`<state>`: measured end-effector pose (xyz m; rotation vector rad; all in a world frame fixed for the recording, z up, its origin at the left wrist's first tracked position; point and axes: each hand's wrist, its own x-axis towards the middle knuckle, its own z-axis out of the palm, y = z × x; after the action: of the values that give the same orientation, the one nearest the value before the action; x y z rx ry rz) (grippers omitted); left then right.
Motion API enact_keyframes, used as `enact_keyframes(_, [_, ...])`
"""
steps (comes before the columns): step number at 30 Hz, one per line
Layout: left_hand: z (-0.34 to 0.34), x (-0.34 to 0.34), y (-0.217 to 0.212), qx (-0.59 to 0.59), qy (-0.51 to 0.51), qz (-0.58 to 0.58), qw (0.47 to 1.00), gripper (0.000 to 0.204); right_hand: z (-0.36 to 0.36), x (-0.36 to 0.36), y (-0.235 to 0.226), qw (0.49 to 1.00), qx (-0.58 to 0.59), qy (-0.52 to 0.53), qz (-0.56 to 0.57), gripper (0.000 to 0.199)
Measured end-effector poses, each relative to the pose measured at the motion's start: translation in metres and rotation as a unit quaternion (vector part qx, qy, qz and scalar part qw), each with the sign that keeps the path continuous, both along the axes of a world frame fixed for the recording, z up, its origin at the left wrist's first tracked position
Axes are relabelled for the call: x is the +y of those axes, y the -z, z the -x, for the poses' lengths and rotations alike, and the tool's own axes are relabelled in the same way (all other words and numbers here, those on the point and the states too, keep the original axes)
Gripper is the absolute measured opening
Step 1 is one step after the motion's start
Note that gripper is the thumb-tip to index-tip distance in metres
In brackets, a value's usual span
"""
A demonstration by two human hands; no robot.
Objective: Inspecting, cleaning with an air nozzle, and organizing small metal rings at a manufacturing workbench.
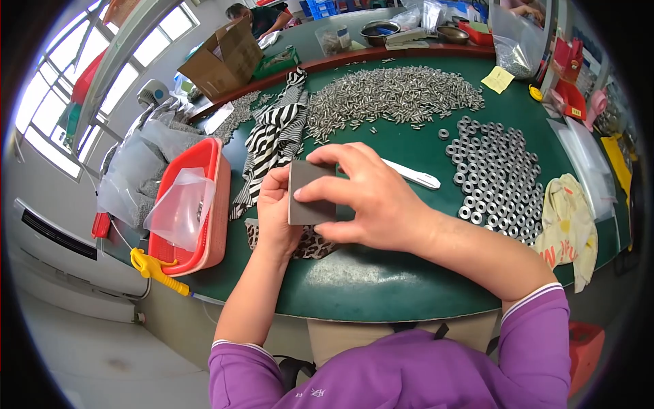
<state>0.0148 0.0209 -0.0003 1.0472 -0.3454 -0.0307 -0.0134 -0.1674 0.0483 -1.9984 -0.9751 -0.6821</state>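
Note:
A flat grey rectangular block (310,213) with a paler edge is held upright between my two hands, over the near middle of the green table. My left hand (274,215) is closed around its left side, with part of the fingers hidden behind it. Over the front face, my right hand (381,198) spreads its fingers and grips the top and right side. A leopard-print cloth (313,247) lies beneath the hands. Just right of the block, a white flat tool (413,174) rests on the table, partly covered by my right hand.
Small metal pins (395,95) are heaped at the back, and metal rings (494,177) spread at the right beside a pale glove (565,221). Left are a zebra-striped cloth (269,136), a red basket (216,225) and a yellow air gun (153,264). Another person (262,20) sits far back.

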Motion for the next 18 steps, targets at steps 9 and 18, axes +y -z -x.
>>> enact_keyframes(9, [-0.002,0.000,0.000,-0.024,-0.010,0.014,1.000,0.021,-0.014,-0.012,0.000,0.998,0.046,0.047,-0.015,0.039])
enact_keyframes(18, [0.004,-0.003,-0.008,-0.030,0.024,-0.016,0.999,0.023,-0.036,-0.033,0.004,0.985,0.015,0.168,-0.037,0.036])
